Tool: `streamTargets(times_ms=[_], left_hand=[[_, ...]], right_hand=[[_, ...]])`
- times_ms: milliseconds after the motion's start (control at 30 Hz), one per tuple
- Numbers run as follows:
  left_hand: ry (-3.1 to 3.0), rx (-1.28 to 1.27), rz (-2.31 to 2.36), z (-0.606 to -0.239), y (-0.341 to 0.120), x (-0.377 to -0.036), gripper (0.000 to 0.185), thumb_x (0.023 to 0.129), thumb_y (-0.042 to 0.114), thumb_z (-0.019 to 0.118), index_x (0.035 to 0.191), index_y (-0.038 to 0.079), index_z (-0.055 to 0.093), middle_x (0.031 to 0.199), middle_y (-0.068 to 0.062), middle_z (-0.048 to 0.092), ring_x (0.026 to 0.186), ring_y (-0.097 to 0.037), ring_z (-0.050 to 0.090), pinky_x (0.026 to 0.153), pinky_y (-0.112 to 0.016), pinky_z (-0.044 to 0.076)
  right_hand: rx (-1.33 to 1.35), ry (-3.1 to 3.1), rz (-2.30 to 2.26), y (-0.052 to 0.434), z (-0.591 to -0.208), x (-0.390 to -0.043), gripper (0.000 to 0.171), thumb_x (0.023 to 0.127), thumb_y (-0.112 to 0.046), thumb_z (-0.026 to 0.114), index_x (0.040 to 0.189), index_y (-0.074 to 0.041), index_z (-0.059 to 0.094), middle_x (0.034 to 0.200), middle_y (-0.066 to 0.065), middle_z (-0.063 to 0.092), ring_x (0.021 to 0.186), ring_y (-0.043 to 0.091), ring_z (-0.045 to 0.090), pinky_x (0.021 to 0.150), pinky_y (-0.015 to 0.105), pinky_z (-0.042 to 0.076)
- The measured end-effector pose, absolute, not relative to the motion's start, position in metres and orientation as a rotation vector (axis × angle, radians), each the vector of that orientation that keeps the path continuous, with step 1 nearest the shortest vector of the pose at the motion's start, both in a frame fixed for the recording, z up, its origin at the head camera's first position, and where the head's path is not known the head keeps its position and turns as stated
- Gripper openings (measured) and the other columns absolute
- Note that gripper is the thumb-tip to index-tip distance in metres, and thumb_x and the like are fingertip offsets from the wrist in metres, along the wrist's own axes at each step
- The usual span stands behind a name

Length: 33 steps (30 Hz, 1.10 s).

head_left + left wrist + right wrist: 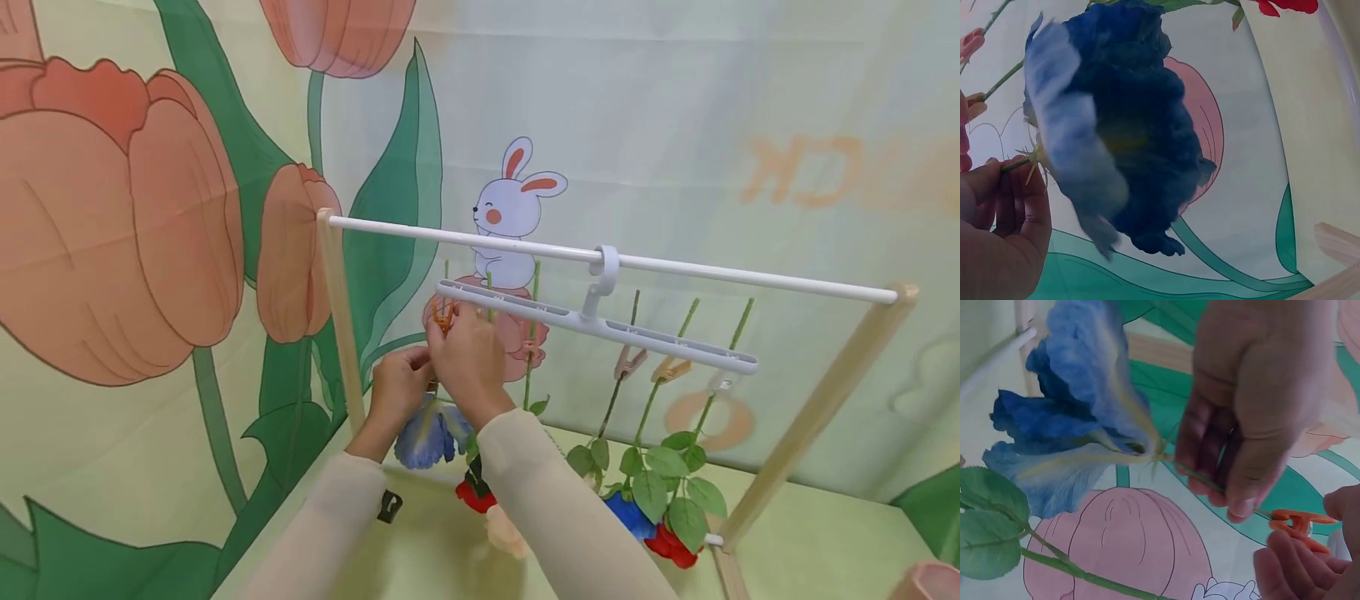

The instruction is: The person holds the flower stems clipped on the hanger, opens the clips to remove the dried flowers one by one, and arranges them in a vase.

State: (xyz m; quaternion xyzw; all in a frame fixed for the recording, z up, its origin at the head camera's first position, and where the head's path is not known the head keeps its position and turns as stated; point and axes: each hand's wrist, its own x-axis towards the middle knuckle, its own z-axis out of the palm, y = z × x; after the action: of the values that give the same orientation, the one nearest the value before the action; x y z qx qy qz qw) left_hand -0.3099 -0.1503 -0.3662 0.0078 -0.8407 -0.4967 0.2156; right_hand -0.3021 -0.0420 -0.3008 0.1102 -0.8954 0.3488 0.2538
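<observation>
A blue iris-like artificial flower (426,433) hangs head down at the left end of a white clip hanger (555,315). My left hand (397,390) pinches its thin stem just behind the bloom, as the left wrist view also shows with the flower (1116,137) close up. My right hand (474,357) is at an orange clip (442,315) under the hanger's end. In the right wrist view the thumb and curled fingers (1291,569) lie on either side of the orange clip (1300,526), whose jaws meet at the stem.
The hanger hooks over a white rod (465,237) between wooden posts (825,408). Other clips hold stems, including a red rose (671,546) and a blue flower (630,515) on the right. A black clip (389,506) lies near the left sleeve. A printed cloth stands behind.
</observation>
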Motion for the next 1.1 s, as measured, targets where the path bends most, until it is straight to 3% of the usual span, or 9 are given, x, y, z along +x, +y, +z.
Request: streamTargets(times_ms=[233,367,500,1100], left_hand=[[-2.333,0.083,-1.354,-0.371,-0.143,-0.304,0.017,0.094,0.024,0.072,0.101,0.012,0.082,0.079,-0.006,0.078,0.062,-0.010,0.069,0.058,-0.021,0.050],[-2.282,0.081,-1.415,-0.371,-0.140,-0.300,0.015,0.093,0.019,0.072,0.098,0.009,0.082,0.080,-0.009,0.078,0.064,-0.020,0.074,0.059,-0.023,0.056],[-2.238,0.063,-1.529,-0.370,-0.137,-0.299,0.015,0.093,0.015,0.070,0.098,0.006,0.081,0.084,-0.013,0.078,0.067,-0.025,0.076,0.060,-0.027,0.060],[-2.229,0.057,-1.607,-0.368,-0.136,-0.300,0.016,0.094,0.015,0.071,0.101,0.004,0.080,0.090,-0.015,0.078,0.064,-0.017,0.075,0.061,-0.027,0.061]], right_hand=[[0.235,-2.384,0.733,-0.046,-0.307,-0.306,0.041,0.097,-0.045,0.067,0.110,-0.006,0.068,0.083,0.012,0.073,0.078,0.032,0.071,0.064,0.042,0.058],[0.211,-2.324,0.601,-0.048,-0.310,-0.308,0.041,0.094,-0.047,0.069,0.099,-0.006,0.070,0.076,0.012,0.073,0.072,0.033,0.071,0.059,0.042,0.057],[0.201,-2.252,0.544,-0.049,-0.313,-0.309,0.037,0.092,-0.043,0.072,0.096,-0.006,0.070,0.074,0.011,0.073,0.071,0.031,0.069,0.056,0.041,0.056],[0.229,-2.073,0.476,-0.048,-0.320,-0.315,0.030,0.091,-0.035,0.072,0.091,-0.005,0.069,0.064,0.010,0.067,0.056,0.028,0.064,0.045,0.035,0.050]])
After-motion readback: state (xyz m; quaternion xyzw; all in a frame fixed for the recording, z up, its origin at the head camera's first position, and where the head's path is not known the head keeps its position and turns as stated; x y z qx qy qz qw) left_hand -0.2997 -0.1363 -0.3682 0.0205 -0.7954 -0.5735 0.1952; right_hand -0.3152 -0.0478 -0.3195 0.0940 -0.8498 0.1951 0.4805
